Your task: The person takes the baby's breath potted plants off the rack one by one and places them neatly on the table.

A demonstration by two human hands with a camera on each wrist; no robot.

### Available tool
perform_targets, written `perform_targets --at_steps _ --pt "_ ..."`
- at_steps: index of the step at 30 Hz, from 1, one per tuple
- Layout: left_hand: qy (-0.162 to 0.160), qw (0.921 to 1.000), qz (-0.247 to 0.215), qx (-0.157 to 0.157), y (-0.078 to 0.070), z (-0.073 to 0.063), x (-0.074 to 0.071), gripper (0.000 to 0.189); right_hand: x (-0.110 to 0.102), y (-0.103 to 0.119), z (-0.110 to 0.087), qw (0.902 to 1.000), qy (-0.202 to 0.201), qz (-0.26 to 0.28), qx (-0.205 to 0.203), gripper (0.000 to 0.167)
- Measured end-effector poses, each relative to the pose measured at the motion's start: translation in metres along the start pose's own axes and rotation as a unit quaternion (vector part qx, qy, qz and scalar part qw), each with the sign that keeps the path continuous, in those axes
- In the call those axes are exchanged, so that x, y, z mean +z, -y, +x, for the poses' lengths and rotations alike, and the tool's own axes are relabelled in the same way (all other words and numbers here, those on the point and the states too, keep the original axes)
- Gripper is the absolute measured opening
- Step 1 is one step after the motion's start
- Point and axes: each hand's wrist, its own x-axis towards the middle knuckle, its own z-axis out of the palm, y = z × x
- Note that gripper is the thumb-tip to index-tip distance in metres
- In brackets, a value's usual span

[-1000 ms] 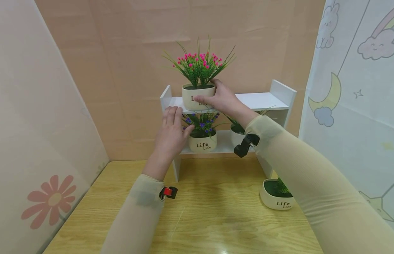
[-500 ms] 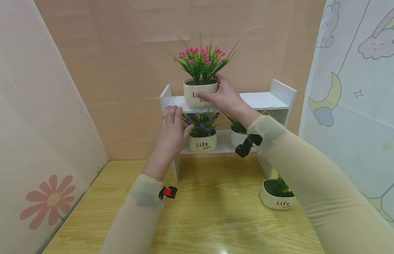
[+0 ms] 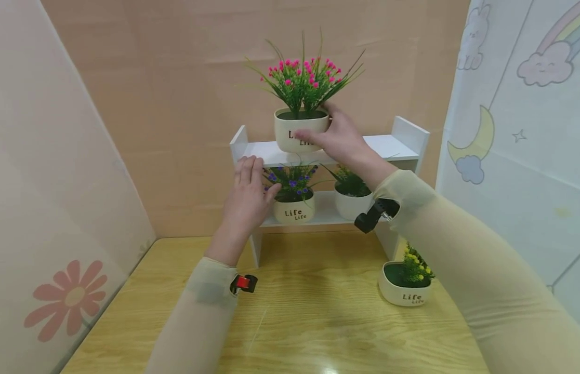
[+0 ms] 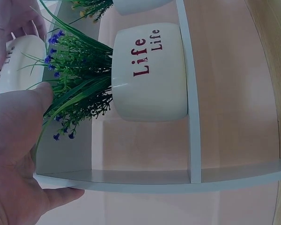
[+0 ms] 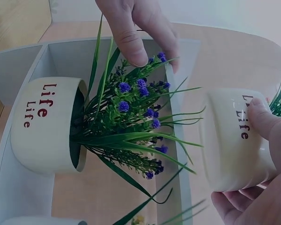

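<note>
In the head view my right hand (image 3: 341, 136) grips a cream pot with pink flowers (image 3: 285, 129) from its right side, thumb across the front lettering. The right wrist view shows a gap between this pot's base (image 5: 215, 140) and the upper board, and the pot is upright. My left hand (image 3: 245, 195) rests with straight fingers on the upper left corner of the white shelf (image 3: 390, 147), its thumb spread toward a pot of purple flowers (image 3: 293, 212). That pot stands on the lower board, below the lifted one.
A white pot with a green plant (image 3: 353, 205) stands on the lower board at right, partly behind my right arm. On the wooden table (image 3: 294, 311), a pot with yellow flowers (image 3: 404, 291) sits at front right. Raised end panels (image 3: 409, 136) bound the upper board.
The pink-flower pot has risen and shifted slightly right and nearer in my right hand. My left hand keeps its place on the shelf corner; the head view has turned slightly.
</note>
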Motion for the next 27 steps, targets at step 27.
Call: perform_targets --at_steps 27 --pt "0.01 0.9999 0.001 -0.003 -0.001 -0.001 0.0 0.082 -0.032 -0.002 -0.062 0.999 -0.029 -0.029 0.016 0.097"
